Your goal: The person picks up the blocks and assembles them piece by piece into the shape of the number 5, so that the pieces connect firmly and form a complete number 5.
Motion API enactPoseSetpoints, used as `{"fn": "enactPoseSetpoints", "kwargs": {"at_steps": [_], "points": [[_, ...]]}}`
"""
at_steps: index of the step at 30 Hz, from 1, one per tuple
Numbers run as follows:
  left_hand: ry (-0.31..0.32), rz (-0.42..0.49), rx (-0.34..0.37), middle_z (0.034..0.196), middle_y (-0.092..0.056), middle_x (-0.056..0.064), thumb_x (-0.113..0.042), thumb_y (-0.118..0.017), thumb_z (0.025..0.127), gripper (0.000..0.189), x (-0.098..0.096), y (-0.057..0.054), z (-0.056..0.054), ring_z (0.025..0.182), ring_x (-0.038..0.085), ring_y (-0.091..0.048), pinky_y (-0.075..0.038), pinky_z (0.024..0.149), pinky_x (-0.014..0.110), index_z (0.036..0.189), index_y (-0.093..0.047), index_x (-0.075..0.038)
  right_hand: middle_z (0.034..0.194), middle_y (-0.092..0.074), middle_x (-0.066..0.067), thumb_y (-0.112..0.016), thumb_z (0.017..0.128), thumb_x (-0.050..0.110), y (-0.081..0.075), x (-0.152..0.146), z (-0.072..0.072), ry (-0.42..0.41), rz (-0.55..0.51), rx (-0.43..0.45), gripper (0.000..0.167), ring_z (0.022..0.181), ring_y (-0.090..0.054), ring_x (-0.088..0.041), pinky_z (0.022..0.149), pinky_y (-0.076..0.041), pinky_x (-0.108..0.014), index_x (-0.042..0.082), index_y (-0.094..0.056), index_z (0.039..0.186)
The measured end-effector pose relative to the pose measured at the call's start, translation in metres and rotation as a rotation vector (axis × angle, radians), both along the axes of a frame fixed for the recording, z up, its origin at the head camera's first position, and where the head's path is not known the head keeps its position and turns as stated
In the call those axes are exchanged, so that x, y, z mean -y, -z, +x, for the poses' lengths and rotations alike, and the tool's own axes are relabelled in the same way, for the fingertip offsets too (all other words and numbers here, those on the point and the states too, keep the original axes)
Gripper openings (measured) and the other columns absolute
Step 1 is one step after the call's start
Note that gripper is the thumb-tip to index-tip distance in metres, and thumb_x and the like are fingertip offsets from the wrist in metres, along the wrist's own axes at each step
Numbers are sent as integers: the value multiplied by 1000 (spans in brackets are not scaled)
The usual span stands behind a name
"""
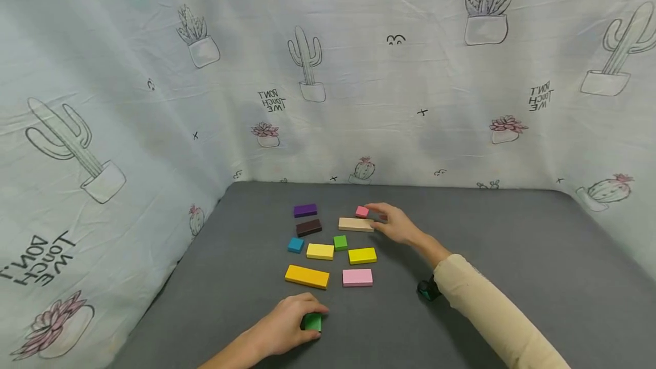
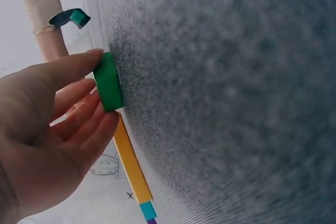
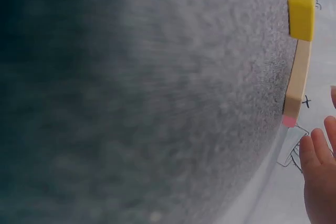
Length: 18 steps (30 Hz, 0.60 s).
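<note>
My left hand (image 1: 287,323) pinches a dark green block (image 1: 313,322) between thumb and fingertips at the near side of the table. The left wrist view shows the thumb at one end of the green block (image 2: 108,82) and a fingertip at its other end. Farther off, my right hand (image 1: 394,222) reaches in from the right with its fingers loosely extended. Its fingertips are right by a small coral-pink block (image 1: 362,212) and the right end of a beige block (image 1: 356,224). In the right wrist view the fingers (image 3: 317,148) hold nothing.
Between the hands lie orange (image 1: 307,277), light pink (image 1: 357,278), bright yellow (image 1: 362,255), pale yellow (image 1: 320,251), small green (image 1: 340,242) and blue (image 1: 295,245) blocks. Dark brown (image 1: 308,228) and purple (image 1: 305,210) blocks lie behind. A cactus-print cloth (image 1: 359,73) hangs behind the grey table (image 1: 246,261).
</note>
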<state>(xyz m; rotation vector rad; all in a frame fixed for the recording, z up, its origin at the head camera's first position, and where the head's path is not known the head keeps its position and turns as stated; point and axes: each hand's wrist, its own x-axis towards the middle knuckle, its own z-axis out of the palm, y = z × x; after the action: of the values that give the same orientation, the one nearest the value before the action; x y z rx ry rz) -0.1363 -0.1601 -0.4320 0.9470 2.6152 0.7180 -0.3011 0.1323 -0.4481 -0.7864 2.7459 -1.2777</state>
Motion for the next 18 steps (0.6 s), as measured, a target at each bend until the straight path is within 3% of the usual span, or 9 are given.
{"fn": "enactPoseSetpoints", "kwargs": {"at_steps": [9, 14, 18], "points": [[-48, -25, 57, 97, -57, -11, -20, -79, 80, 33, 0, -1, 0, 83, 0, -50, -46, 71, 22, 110, -71, -11, 129, -52, -21, -68, 87, 1, 5, 9, -11, -51, 104, -29, 47, 110, -54, -37, 89, -46, -47, -2, -53, 132], [-55, 28, 78, 95, -58, -11, -22, -80, 79, 33, 2, 1, -2, 80, 0, -49, -46, 70, 22, 108, -71, -9, 124, -56, -19, -69, 86, -1, 5, 18, -15, -92, 144, -30, 46, 103, -56, -32, 86, -48, -43, -4, -55, 130], [-74, 82, 101, 94, -59, -11, -22, -81, 78, 32, 6, 3, -5, 79, 1, -48, -45, 69, 22, 107, -71, -10, 121, -59, -18, -69, 86, -1, 4, 22, -18, -112, 166, -23, 43, 108, -55, -31, 91, -45, -42, -5, -57, 126]]}}
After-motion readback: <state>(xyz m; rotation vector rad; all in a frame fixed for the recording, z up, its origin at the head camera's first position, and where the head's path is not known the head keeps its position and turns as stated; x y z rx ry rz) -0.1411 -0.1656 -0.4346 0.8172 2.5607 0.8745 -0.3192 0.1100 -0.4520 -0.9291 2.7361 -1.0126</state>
